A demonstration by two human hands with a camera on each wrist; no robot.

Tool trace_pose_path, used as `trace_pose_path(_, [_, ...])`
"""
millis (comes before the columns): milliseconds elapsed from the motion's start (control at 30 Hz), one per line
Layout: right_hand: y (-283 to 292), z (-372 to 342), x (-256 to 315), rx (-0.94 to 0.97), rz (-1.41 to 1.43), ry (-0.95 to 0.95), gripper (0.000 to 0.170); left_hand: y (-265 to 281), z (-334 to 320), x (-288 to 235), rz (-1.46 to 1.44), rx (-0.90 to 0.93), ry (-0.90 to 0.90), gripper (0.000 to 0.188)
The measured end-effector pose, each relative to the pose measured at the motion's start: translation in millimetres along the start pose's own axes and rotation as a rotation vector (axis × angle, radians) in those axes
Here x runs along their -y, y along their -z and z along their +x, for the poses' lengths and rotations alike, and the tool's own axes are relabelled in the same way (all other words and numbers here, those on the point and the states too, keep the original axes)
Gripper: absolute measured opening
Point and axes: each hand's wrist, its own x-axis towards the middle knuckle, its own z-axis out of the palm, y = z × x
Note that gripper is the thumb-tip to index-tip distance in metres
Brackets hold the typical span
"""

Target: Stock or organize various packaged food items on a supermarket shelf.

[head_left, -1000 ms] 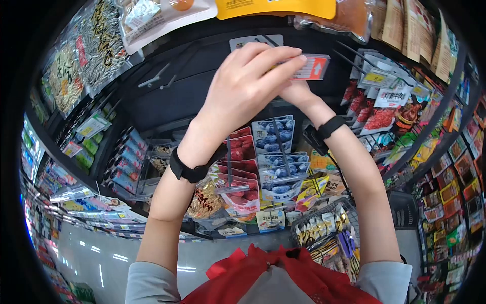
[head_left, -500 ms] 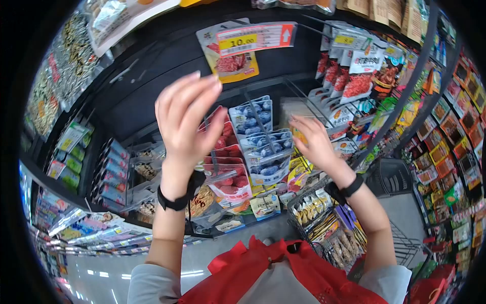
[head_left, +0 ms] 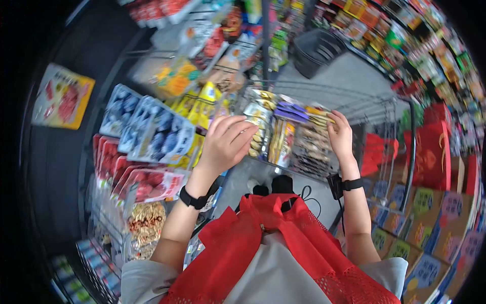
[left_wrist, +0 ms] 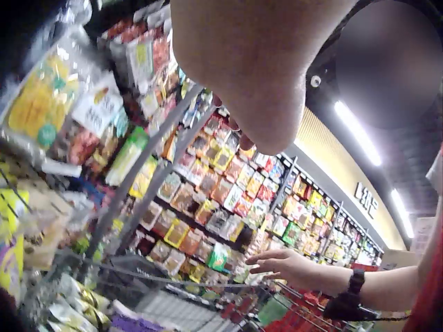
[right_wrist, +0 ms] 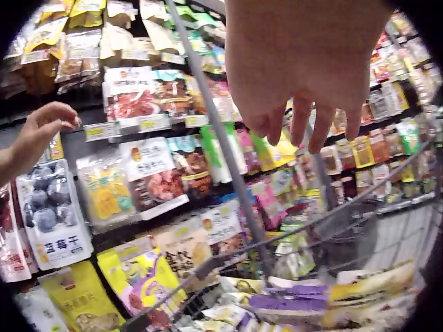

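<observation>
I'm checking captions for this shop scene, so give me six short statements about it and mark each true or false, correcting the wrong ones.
1. The left hand and right hand each have a black band at the wrist. True.
2. The left hand grips a pouch. False: it shows no pouch in its fingers.
3. In the head view, the cart extends behind the right hand. True.
4. The purple packets lie on the floor. False: they lie in the cart.
5. The blueberry packs are next to red packs. True.
6. The sleeves are red. False: they are grey.
</observation>
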Motion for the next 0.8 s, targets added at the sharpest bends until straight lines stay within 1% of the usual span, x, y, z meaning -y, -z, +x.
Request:
trace_pose_path(33, [11,-10,-24,-0.02,-0.012,-0.063,0.022,-27,6,0,-0.04,0.006,-0.017,0.029])
trace_pose_path(100, [38,-29,-47,-0.052,-0.072,-0.133,0.021,-87,16,-1,-0.163,0.092,-0.025,0.028])
trace_pose_path(133, [50,-39,-57,-0.068,-0.099,-0.165,0.02,-115,19,-3,-0.195,0.101,-0.038,0.028])
trace_pose_path(200, [66,-57,-80,-0.065,-0.152,-0.206,0.019,-173,16,-1,-0.285,0.229,0.048,0.023])
trace_pose_path(233, [73,-64,-88,-0.044,-0.155,-0.236,0.018,-204,8,2,-0.305,0.24,0.043,0.023])
trace_pose_path(300, [85,-75,-103,-0.01,-0.161,-0.294,0.018,-273,-22,17,-0.643,0.537,0.606,0.022])
trace_pose_path(333, [90,-78,-109,0.002,-0.168,-0.31,0.018,-309,-45,28,-0.663,0.636,0.777,0.027])
trace_pose_path(400, [97,-82,-122,0.042,-0.096,-0.403,0.018,-367,-76,49,-0.716,0.947,0.922,0.016])
trace_pose_path(433, [100,-81,-128,0.063,-0.101,-0.412,0.018,-388,-87,56,-0.724,0.963,0.928,0.016])
trace_pose_path(500, [102,-79,-142,0.083,-0.09,-0.409,0.018,-427,-105,60,-0.509,1.247,0.532,0.02])
trace_pose_path(533, [102,-77,-149,0.09,-0.073,-0.391,0.018,-449,-110,62,-0.517,1.26,0.534,0.02])
trace_pose_path(567, [99,-76,-156,0.081,-0.076,-0.401,0.018,-472,-117,63,-0.477,1.339,0.509,0.022])
trace_pose_path(600, [96,-71,-161,0.079,-0.065,-0.382,0.019,-489,-124,57,-0.435,1.416,0.482,0.025])
trace_pose_path(633, [93,-65,-164,0.079,-0.048,-0.391,0.019,-448,-61,14,-0.423,1.319,1.085,0.029])
trace_pose_path(667, [90,-61,-166,0.078,-0.031,-0.401,0.019,-488,-95,24,-0.306,1.343,1.023,0.03])
trace_pose_path(733, [82,-56,-170,0.075,0.022,-0.392,0.019,-487,-85,9,-0.275,1.247,1.109,0.029])
trace_pose_path(800, [80,-48,-165,0.095,0.113,-0.455,0.019,-485,-72,3,-0.273,1.337,1.09,0.029])
